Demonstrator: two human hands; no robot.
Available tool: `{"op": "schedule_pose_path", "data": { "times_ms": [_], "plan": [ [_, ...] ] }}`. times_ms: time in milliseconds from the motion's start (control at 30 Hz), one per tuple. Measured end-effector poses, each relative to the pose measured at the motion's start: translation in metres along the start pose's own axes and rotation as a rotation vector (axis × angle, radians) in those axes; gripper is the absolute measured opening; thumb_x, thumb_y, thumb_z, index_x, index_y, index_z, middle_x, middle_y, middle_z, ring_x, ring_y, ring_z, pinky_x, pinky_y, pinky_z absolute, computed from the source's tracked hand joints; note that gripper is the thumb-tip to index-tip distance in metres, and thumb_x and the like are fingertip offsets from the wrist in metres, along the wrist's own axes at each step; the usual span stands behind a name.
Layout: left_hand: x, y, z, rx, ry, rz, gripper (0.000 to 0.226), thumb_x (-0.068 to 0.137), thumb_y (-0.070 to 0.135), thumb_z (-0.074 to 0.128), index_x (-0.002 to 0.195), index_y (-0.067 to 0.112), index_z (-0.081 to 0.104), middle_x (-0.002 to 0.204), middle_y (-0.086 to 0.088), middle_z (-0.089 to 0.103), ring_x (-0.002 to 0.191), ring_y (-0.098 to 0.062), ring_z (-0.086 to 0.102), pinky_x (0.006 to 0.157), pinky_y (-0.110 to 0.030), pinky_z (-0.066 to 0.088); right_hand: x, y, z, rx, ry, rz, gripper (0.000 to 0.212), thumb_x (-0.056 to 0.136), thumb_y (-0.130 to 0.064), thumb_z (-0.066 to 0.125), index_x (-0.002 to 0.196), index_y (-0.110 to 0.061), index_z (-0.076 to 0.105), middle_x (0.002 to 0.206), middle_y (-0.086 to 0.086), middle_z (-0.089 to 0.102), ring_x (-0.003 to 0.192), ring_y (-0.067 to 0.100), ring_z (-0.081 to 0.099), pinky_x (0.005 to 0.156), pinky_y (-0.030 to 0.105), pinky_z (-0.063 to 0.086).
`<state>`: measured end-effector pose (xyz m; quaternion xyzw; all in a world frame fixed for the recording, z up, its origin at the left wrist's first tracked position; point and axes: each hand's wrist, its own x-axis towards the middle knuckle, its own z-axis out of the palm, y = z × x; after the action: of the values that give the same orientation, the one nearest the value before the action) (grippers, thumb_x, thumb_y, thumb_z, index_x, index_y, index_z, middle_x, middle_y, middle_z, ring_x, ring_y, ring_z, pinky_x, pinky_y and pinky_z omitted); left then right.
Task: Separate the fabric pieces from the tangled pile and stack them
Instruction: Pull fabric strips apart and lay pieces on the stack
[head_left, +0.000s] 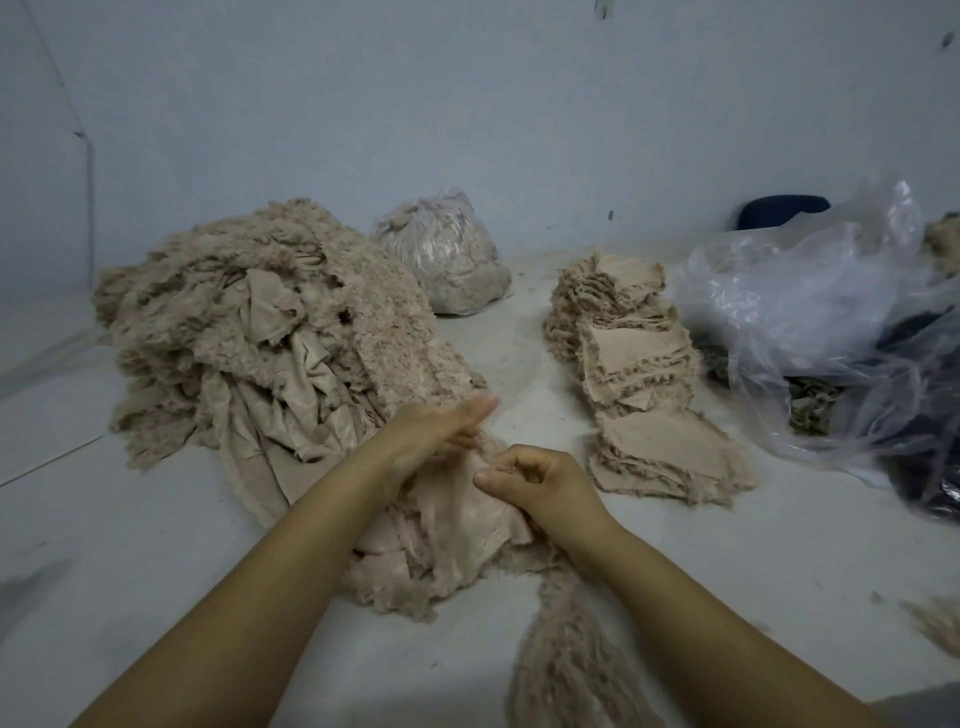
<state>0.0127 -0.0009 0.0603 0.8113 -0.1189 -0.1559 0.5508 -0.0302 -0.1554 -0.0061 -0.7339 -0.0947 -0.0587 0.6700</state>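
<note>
Right hand pinching a fabric piece at the pile edge. Left hand grip loose, fingers straight. Stack nearby, right.

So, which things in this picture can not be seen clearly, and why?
All in the head view:
- Left hand: its fingers are motion-blurred, so the grip on the fabric piece is unclear.
- Clear plastic bags at right: crumpled film hides the dark contents; the frame edge cuts them off.
- Tied bag: partly behind the tangled pile.
- Dark blue object: bags cover most of it.
- Stack: piece count too fine to tell.
</note>
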Motion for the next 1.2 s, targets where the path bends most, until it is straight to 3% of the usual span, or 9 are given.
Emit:
{"op": "schedule_pose_path", "data": {
  "times_ms": [100,167,267,400,500,633,900,1067,1200],
  "plan": [
    [0.003,0.002,0.007,0.226,-0.238,0.009,0.039,0.065,0.06,0.074,0.067,0.022,0.068,0.063,0.007,0.067,0.057,-0.01,0.062,0.057,-0.021,0.05,0.003,-0.001,0.004,-0.135,0.082,-0.075,0.019,0.082,-0.017,0.075,0.077,-0.028,0.06,0.057,-0.018,0.058,0.056,-0.004,0.05,0.055,0.012,0.039],
    [0.005,-0.006,0.013,0.243,-0.286,0.0,0.024,0.076,0.045,0.073,0.064,0.023,0.072,0.064,0.009,0.068,0.06,-0.003,0.062,0.058,-0.015,0.049,0.003,0.001,0.004,-0.136,0.117,-0.059,0.026,0.083,-0.015,0.073,0.079,-0.024,0.049,0.049,-0.017,0.049,0.048,-0.003,0.044,0.049,0.011,0.034],
    [0.007,-0.013,0.013,0.245,-0.188,-0.002,0.042,0.082,0.044,0.065,0.079,0.003,0.069,0.077,-0.004,0.068,0.076,-0.012,0.062,0.073,-0.022,0.047,0.0,0.0,0.001,-0.055,0.078,0.006,0.031,0.076,-0.011,0.079,0.082,-0.02,0.05,0.063,-0.01,0.058,0.058,0.007,0.054,0.059,0.025,0.048],
    [0.009,-0.015,0.009,0.159,-0.081,0.001,0.02,0.092,0.025,0.059,0.077,0.015,0.066,0.077,-0.001,0.065,0.076,-0.013,0.059,0.074,-0.028,0.048,-0.005,0.0,-0.001,-0.09,0.056,0.068,0.034,0.074,-0.015,0.081,0.096,-0.025,0.057,0.09,0.002,0.065,0.074,0.013,0.063,0.07,0.033,0.057],
    [0.012,-0.012,0.013,0.055,0.037,0.068,0.017,0.095,0.019,0.055,0.092,0.007,0.066,0.09,-0.008,0.065,0.088,-0.02,0.059,0.083,-0.03,0.046,-0.005,0.0,0.001,0.066,0.004,0.12,0.014,0.082,-0.005,0.073,0.082,-0.01,0.06,0.061,0.002,0.066,0.051,0.01,0.061,0.05,0.02,0.05],
    [0.021,-0.013,-0.002,-0.065,0.415,0.052,0.031,0.097,0.022,0.051,0.12,0.004,0.059,0.12,-0.012,0.06,0.113,-0.025,0.055,0.093,-0.032,0.044,-0.007,0.004,-0.001,0.04,0.073,0.11,0.018,0.083,-0.003,0.071,0.071,-0.004,0.058,0.048,0.006,0.06,0.041,0.013,0.056,0.045,0.021,0.046],
    [0.036,-0.036,-0.01,0.088,0.511,0.084,0.044,0.097,0.026,0.05,0.123,-0.009,0.051,0.132,-0.03,0.048,0.124,-0.04,0.045,0.103,-0.044,0.036,-0.016,0.0,-0.008,-0.099,-0.04,0.077,0.034,0.084,-0.002,0.07,0.061,-0.014,0.047,0.046,0.006,0.057,0.04,0.012,0.053,0.043,0.02,0.043],
    [0.045,-0.05,-0.003,0.025,0.543,0.081,0.042,0.098,0.022,0.049,0.136,0.004,0.047,0.139,-0.01,0.05,0.124,-0.016,0.046,0.091,-0.013,0.034,-0.022,-0.002,-0.009,-0.309,-0.038,0.014,0.034,0.084,-0.01,0.071,0.064,-0.011,0.043,0.048,0.003,0.056,0.043,0.007,0.051,0.05,0.022,0.042],
    [0.048,-0.067,-0.003,0.113,0.644,0.03,0.036,0.1,0.019,0.044,0.135,0.011,0.051,0.138,-0.009,0.052,0.127,-0.025,0.046,0.089,-0.02,0.034,-0.032,0.003,-0.01,-0.436,0.003,-0.023,0.035,0.084,-0.013,0.072,0.071,0.001,0.043,0.056,0.014,0.05,0.048,0.008,0.049,0.054,0.027,0.043]
  ]
}}
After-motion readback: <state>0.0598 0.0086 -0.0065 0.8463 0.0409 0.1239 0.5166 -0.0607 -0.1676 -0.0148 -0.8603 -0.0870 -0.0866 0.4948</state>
